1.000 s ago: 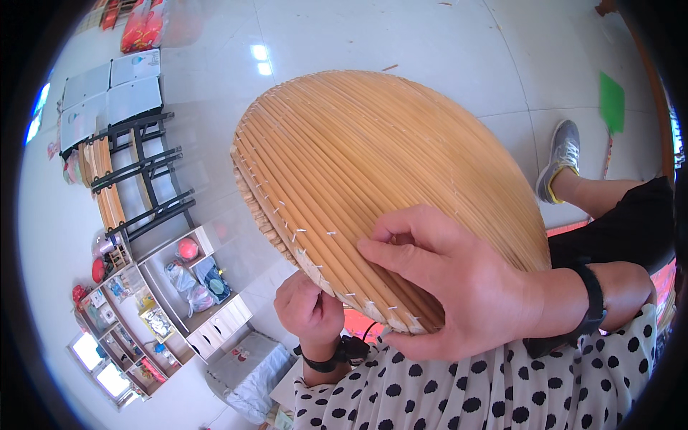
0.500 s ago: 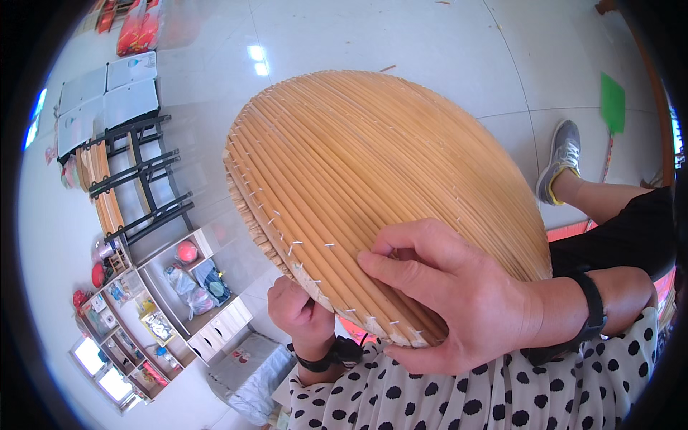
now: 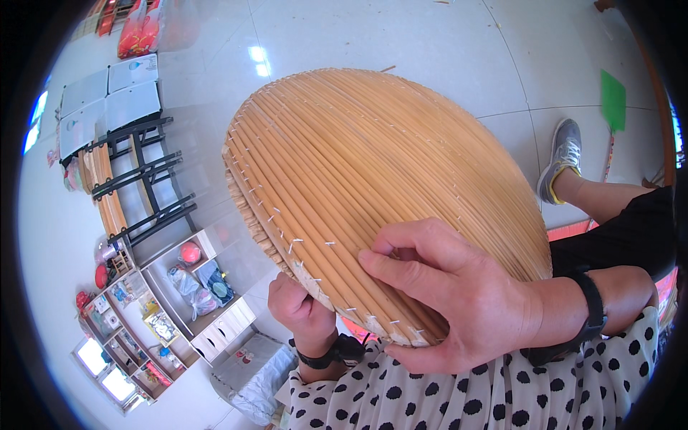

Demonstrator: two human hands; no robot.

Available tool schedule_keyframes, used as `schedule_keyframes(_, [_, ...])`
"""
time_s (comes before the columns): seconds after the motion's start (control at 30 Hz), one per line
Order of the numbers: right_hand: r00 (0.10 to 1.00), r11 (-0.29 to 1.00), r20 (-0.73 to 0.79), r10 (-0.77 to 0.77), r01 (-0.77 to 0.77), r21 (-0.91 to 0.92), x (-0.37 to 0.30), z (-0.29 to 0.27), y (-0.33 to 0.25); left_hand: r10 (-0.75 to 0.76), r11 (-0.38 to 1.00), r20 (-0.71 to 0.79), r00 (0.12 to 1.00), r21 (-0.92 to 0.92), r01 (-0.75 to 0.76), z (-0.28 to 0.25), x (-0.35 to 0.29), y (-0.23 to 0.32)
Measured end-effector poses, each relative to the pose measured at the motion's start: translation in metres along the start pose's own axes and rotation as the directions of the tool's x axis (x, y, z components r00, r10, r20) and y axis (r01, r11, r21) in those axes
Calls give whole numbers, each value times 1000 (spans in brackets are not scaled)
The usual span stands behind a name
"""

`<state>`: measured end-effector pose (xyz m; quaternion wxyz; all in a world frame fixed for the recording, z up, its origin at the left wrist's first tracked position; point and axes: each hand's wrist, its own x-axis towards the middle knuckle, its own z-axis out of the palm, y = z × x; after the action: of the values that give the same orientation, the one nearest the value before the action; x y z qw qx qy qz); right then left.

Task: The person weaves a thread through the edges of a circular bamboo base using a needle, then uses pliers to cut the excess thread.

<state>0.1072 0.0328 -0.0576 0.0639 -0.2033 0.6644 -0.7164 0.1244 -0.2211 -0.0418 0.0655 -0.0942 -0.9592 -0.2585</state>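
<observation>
A large round tray [image 3: 358, 172] woven from pale bamboo strips and stitched with thin thread fills the middle of the view, tilted up in front of me. My right hand [image 3: 459, 297] rests on its lower part, fingertips pressed on the strips near the rim and thumb under the edge. My left hand [image 3: 301, 308] is below the rim, closed around the tray's edge from behind. Both wrists carry a black band. My polka-dot garment [image 3: 466, 394] shows at the bottom.
A white tiled floor lies beyond. At left stand black metal racks [image 3: 143, 186] with wooden pieces and a white shelf unit [image 3: 179, 294] with small items. At right are my leg and grey shoe [image 3: 562, 158], and a green-headed tool [image 3: 613, 100].
The tray has shifted slightly left and toward me. My right hand slid a little along the lower strips, and my left hand moved slightly lower-left under the rim.
</observation>
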Motion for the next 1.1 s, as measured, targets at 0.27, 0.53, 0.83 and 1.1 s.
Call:
schedule_keyframes(0.27, [1000,1000,-1,18,-18,-10,0,0,0,-31,999,62,998,-40,33,0,-1,-3])
schedule_keyframes(0.53, [999,999,-12,51,-51,4,-1,-2,-3,-171,949,51,984,-260,178,12,7,10])
schedule_keyframes(0.83, [995,979,85,56,-37,-202,0,-17,-7,-100,807,236,966,-549,218,23,28,15])
schedule_keyframes(1.1, [985,970,114,130,-103,-220,4,-51,-14,73,666,158,985,-743,70,34,73,45])
